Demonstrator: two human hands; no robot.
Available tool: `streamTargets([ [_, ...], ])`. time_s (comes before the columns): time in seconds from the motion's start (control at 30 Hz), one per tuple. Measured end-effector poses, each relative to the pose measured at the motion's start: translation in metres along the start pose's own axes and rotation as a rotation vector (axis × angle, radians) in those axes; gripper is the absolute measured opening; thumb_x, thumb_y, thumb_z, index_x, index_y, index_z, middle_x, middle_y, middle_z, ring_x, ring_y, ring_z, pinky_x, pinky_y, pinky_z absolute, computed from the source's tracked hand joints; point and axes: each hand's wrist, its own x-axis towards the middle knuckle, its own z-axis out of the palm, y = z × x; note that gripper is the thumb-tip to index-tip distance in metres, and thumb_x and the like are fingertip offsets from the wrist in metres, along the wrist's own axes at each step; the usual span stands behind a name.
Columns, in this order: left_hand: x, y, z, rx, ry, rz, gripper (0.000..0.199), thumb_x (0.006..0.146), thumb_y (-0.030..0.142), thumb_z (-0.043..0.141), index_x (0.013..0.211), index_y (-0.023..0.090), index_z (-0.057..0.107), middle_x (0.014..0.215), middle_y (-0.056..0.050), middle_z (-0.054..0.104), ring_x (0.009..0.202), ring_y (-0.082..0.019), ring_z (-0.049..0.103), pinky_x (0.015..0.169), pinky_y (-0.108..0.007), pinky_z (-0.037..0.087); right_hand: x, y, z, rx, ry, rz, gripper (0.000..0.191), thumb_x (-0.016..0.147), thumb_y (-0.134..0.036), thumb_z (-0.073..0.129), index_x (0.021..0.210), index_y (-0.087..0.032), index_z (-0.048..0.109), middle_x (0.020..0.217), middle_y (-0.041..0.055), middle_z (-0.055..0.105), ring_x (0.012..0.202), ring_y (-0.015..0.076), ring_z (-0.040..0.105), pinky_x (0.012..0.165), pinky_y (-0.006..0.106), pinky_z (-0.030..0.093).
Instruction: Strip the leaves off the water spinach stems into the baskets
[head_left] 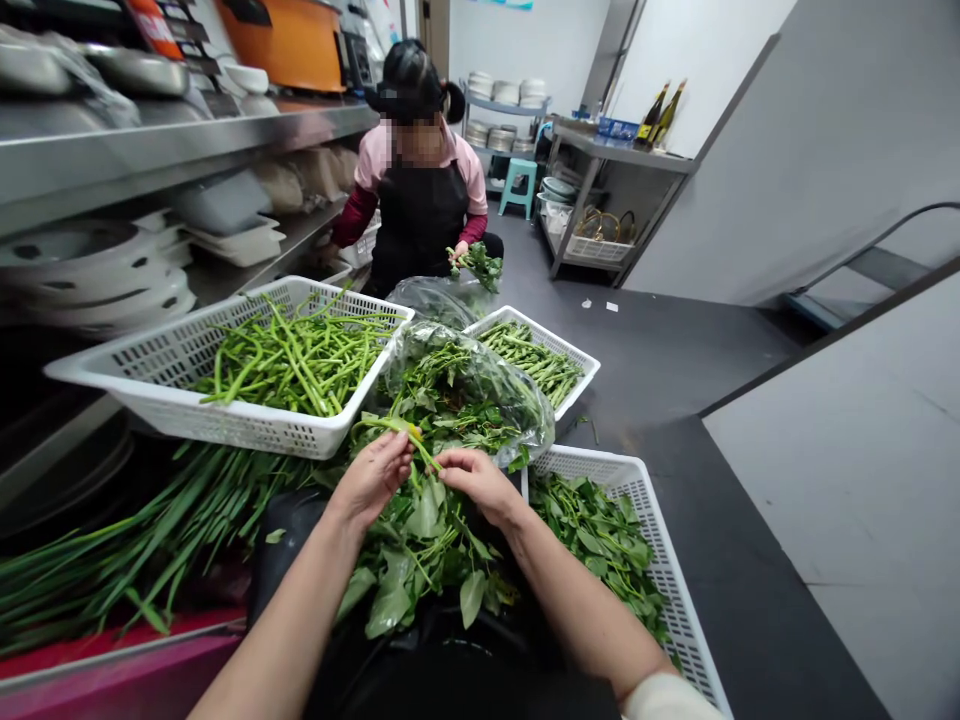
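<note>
Between my two hands runs a green stem, over a pile of leafy greens on my lap. My left hand pinches the stem near a small yellow bit. The fingers of my right hand are closed on the same stem, a little lower. Just beyond my hands, a clear plastic bag holds more leafy greens. Bare green stems fill a white basket at the left. Leaves lie in another white basket at the right.
A person in a black apron crouches ahead, holding greens. A smaller white basket of stems stands before them. Long green leaves spread at the left, under a metal shelf. A grey wall bounds the right.
</note>
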Motion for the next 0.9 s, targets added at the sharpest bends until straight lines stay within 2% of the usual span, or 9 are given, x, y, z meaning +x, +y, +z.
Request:
streamTargets([
  [0.13, -0.005, -0.005, 0.004, 0.237, -0.023, 0.075, 0.035, 0.052, 0.041, 0.078, 0.067, 0.014, 0.062, 0.059, 0.003, 0.054, 0.056, -0.008, 0.049, 0.054, -0.019, 0.04, 0.002, 0.0, 0.003, -0.091, 0.035, -0.046, 0.017, 0.067, -0.032, 0.055, 0.062, -0.016, 0.058, 0.058, -0.0044, 0.048, 0.056, 0.0088, 0.04, 0.056, 0.022, 0.031],
  [0.2, -0.009, -0.01, 0.007, 0.371, -0.03, 0.142, 0.04, 0.051, 0.049, 0.076, 0.066, 0.014, 0.063, 0.061, 0.001, 0.056, 0.062, -0.013, 0.051, 0.059, -0.023, 0.041, 0.008, 0.005, 0.006, -0.155, 0.134, -0.078, 0.012, 0.063, -0.027, 0.054, 0.056, -0.017, 0.054, 0.054, -0.005, 0.044, 0.055, 0.0087, 0.038, 0.055, 0.022, 0.03],
  [0.3, -0.014, -0.019, 0.012, 0.499, -0.003, 0.207, 0.045, 0.051, 0.056, 0.072, 0.066, 0.015, 0.065, 0.065, -0.001, 0.06, 0.072, -0.017, 0.053, 0.066, -0.026, 0.041, 0.017, 0.016, 0.002, -0.055, 0.345, 0.056, 0.011, 0.06, -0.025, 0.048, 0.052, -0.017, 0.047, 0.052, -0.0045, 0.041, 0.053, 0.0088, 0.036, 0.052, 0.021, 0.03],
  [0.4, -0.017, -0.022, 0.015, 0.489, 0.024, 0.185, 0.048, 0.055, 0.062, 0.066, 0.069, 0.016, 0.064, 0.074, -0.003, 0.063, 0.078, -0.019, 0.055, 0.066, -0.026, 0.042, 0.007, 0.026, -0.024, 0.028, 0.457, 0.21, 0.015, 0.064, -0.028, 0.043, 0.053, -0.02, 0.04, 0.05, -0.0044, 0.038, 0.046, 0.0091, 0.032, 0.048, 0.022, 0.03],
  [0.5, -0.02, -0.019, 0.012, 0.488, -0.014, 0.11, 0.046, 0.057, 0.059, 0.065, 0.078, 0.018, 0.064, 0.078, -0.004, 0.064, 0.083, -0.022, 0.057, 0.066, -0.027, 0.044, -0.03, 0.032, -0.07, -0.039, 0.479, 0.257, 0.016, 0.065, -0.028, 0.046, 0.052, -0.02, 0.041, 0.048, -0.0042, 0.039, 0.045, 0.0097, 0.032, 0.047, 0.023, 0.031],
  [0.63, -0.02, -0.02, 0.007, 0.62, -0.131, 0.157, 0.029, 0.058, 0.041, 0.067, 0.075, 0.017, 0.064, 0.073, -0.003, 0.063, 0.083, -0.023, 0.058, 0.072, -0.031, 0.045, -0.078, 0.034, -0.105, -0.424, 0.57, 0.242, 0.013, 0.061, -0.022, 0.062, 0.074, -0.018, 0.06, 0.07, 0.0013, 0.059, 0.067, 0.0146, 0.053, 0.063, 0.025, 0.042],
  [0.7, -0.02, -0.025, 0.006, 0.649, -0.142, 0.207, 0.024, 0.058, 0.035, 0.065, 0.075, 0.017, 0.064, 0.069, -0.002, 0.062, 0.08, -0.023, 0.058, 0.074, -0.032, 0.045, -0.082, 0.034, -0.091, -0.487, 0.436, 0.233, 0.02, 0.071, -0.03, 0.059, 0.087, -0.018, 0.062, 0.078, 0.003, 0.063, 0.071, 0.0156, 0.056, 0.066, 0.027, 0.044],
  [0.8, -0.021, -0.034, 0.004, 0.666, -0.092, 0.226, 0.036, 0.057, 0.032, 0.064, 0.09, 0.018, 0.062, 0.065, 0.001, 0.059, 0.07, -0.02, 0.059, 0.068, -0.031, 0.045, -0.062, 0.033, -0.039, -0.335, 0.141, 0.177, 0.027, 0.079, -0.039, 0.054, 0.092, -0.017, 0.064, 0.078, 0.0026, 0.065, 0.069, 0.0149, 0.058, 0.064, 0.027, 0.046],
  [0.9, -0.029, -0.039, -0.001, 0.683, -0.015, 0.252, 0.045, 0.055, 0.026, 0.062, 0.099, 0.02, 0.052, 0.063, 0.004, 0.058, 0.062, -0.017, 0.059, 0.062, -0.029, 0.045, -0.032, 0.035, 0.019, -0.18, 0.087, 0.074, 0.033, 0.076, -0.047, 0.058, 0.089, -0.017, 0.065, 0.081, 0.002, 0.065, 0.075, 0.0154, 0.059, 0.07, 0.028, 0.046],
])
